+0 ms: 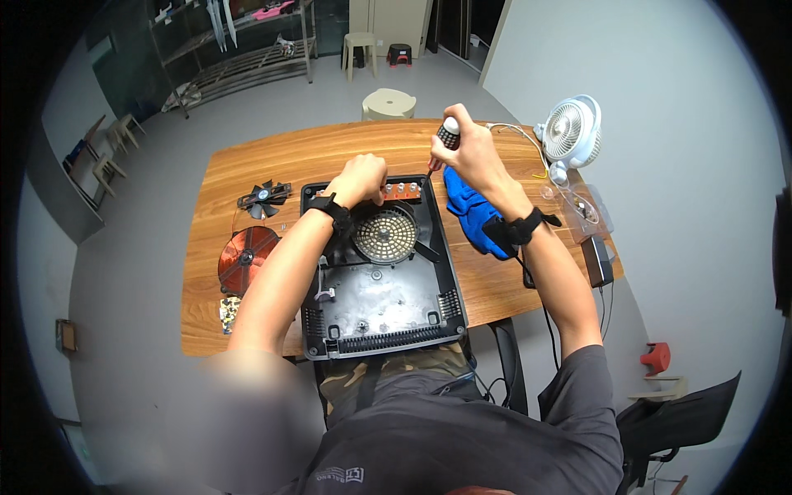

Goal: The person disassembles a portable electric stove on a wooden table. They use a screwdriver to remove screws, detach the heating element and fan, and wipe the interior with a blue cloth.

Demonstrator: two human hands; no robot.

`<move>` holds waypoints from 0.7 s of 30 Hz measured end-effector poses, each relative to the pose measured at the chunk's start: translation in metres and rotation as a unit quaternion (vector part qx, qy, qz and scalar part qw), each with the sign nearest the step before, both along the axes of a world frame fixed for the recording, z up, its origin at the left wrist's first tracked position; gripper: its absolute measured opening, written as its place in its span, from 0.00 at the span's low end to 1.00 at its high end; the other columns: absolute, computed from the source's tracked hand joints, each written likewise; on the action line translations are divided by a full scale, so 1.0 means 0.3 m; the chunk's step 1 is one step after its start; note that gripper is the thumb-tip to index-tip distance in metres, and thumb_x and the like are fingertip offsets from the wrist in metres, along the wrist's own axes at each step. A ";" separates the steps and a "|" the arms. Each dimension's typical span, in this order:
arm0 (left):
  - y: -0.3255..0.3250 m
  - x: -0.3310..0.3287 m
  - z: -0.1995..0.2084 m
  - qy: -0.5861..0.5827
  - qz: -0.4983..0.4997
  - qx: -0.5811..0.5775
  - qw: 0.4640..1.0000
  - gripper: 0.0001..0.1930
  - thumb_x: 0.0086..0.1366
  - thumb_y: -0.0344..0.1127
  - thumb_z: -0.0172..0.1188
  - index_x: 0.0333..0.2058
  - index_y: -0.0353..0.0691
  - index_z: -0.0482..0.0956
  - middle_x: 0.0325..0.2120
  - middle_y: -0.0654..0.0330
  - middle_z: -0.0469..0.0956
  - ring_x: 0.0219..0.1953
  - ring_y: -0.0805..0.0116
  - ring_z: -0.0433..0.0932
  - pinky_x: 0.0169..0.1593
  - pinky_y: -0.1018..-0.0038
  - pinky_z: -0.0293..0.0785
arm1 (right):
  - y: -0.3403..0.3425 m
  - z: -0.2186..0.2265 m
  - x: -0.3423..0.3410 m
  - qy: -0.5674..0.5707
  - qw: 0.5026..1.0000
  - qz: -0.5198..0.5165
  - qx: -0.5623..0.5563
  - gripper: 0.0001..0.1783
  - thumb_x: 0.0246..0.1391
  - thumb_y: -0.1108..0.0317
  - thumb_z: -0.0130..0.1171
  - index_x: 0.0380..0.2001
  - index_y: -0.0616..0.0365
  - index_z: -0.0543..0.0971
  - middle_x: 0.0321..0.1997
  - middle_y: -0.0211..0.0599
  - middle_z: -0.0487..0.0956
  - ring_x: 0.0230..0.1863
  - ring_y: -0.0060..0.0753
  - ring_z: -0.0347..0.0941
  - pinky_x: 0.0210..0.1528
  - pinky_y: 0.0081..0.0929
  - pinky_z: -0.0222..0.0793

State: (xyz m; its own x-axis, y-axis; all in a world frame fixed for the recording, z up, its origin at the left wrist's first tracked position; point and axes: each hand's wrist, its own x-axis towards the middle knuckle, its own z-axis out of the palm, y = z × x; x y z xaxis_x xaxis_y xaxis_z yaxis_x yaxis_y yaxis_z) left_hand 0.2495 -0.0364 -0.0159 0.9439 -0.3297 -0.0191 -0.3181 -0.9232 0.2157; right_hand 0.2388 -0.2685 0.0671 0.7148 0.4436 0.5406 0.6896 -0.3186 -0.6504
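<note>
A black plastic appliance housing (384,301) lies open at the table's front edge, its round vent grille (384,234) showing inside. Along its far wall runs an orange-brown circuit board strip (402,191) with several pale round buttons. My left hand (363,177) is closed, fingers bent down onto the strip's left part, fingertips partly hidden. My right hand (474,153) grips a screwdriver (448,132) by its dark handle with a white end. The shaft points down to the housing's far right corner; its exact contact is too small to make out.
Left of the housing lie a black cooling fan (264,198), a reddish coil disc (247,257) and a small patterned piece (229,312). To the right are blue cloth (472,216), a white desk fan (569,134), a clear tray (584,211) and a black box (597,261) with cables.
</note>
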 end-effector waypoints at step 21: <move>0.004 -0.008 0.004 -0.008 -0.001 0.003 1.000 0.18 0.38 0.33 0.81 0.32 0.40 0.87 0.31 0.52 0.86 0.39 0.53 0.85 0.44 0.61 0.80 | 0.042 -0.039 0.027 -0.043 0.998 -0.024 -0.044 0.16 0.59 0.74 0.62 0.45 0.64 0.67 0.23 0.44 0.80 0.24 0.36 0.84 0.24 0.31 0.79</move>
State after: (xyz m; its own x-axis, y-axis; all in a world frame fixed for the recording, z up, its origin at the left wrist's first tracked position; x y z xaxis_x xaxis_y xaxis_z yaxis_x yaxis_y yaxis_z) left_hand 0.2471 -0.0350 -0.0146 0.9435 -0.3312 -0.0061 -0.3230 -0.9239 0.2054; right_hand 0.2469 -0.2557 0.0554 0.6891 0.4584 0.5613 0.7241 -0.4052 -0.5581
